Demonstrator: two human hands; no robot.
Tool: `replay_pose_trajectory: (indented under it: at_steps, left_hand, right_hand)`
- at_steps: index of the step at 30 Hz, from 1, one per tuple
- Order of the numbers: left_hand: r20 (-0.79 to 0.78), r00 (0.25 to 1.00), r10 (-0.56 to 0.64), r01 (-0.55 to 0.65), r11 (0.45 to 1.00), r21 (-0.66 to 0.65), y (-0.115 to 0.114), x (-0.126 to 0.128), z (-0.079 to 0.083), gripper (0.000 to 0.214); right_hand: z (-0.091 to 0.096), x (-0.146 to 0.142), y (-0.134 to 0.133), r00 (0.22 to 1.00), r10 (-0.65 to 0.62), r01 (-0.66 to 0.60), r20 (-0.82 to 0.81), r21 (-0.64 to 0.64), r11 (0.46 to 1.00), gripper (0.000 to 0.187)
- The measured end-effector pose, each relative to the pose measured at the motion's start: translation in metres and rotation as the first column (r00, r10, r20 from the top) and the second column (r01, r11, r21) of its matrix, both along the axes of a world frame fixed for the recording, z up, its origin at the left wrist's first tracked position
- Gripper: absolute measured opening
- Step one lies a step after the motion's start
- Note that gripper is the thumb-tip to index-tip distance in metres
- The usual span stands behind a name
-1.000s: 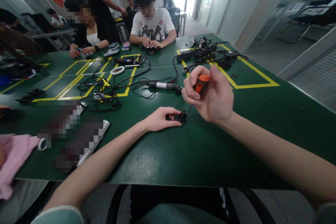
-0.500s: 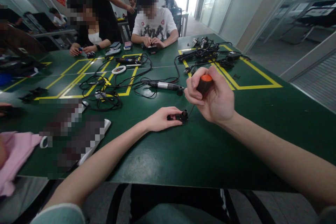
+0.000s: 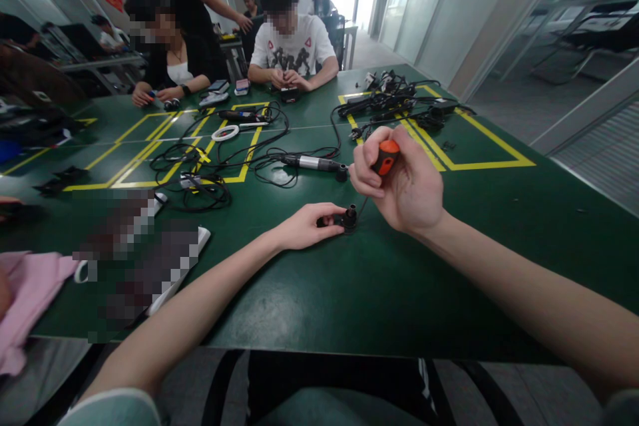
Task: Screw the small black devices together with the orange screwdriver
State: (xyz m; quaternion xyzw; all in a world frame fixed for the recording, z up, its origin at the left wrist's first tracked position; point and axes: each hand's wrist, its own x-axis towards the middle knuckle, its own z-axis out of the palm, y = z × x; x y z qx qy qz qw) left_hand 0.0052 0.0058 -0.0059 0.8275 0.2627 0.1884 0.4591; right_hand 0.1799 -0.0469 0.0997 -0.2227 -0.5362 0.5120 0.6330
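Note:
My right hand (image 3: 404, 180) is closed round the orange and black handle of a screwdriver (image 3: 387, 154). Its thin shaft slants down and left, and the tip is at or just beside a small black part with a short tube on top (image 3: 350, 216). I cannot tell whether the tip sits in a screw. My left hand (image 3: 312, 223) pinches that black part on the table between thumb and fingers. Just behind it lies a silver and black pen-shaped tool (image 3: 314, 163) with a cable.
Coiled black cables (image 3: 200, 183) and a white ring (image 3: 225, 132) lie to the left on the green table (image 3: 279, 306). More tangled cables (image 3: 394, 96) are heaped at the back right. Two blurred-out flat items (image 3: 160, 269) lie at the left. Co-workers (image 3: 292, 46) sit across the table.
The screwdriver handle has turned in my right hand, so more of its side now shows. Both hands have stayed nearly in place.

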Motion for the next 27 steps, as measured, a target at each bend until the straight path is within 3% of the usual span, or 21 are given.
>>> replay_pose_trajectory:
  at_steps: [10, 18, 27]
  left_hand:
    - [0.015, 1.000, -0.007, 0.007, 0.999, 0.038, 0.0011, -0.0001, -0.0020, 0.041]
    - [-0.003, 1.000, -0.012, 0.012, 0.998, 0.055, 0.0004, -0.0004, -0.0003, 0.040]
    - [0.005, 1.000, 0.000, 0.000, 0.998, 0.064, 0.0012, 0.0004, -0.0028, 0.040]
  right_hand:
    - [-0.0021, 0.0005, -0.0017, 1.000, -0.001, 0.001, -0.016, 0.015, 1.000, 0.043]
    - [-0.0008, 0.0040, 0.0013, 0.992, 0.124, -0.124, -0.020, 0.016, 0.992, 0.054]
    - [-0.0030, 0.0010, -0.0069, 0.980, 0.197, -0.199, 0.039, 0.032, 0.980, 0.036]
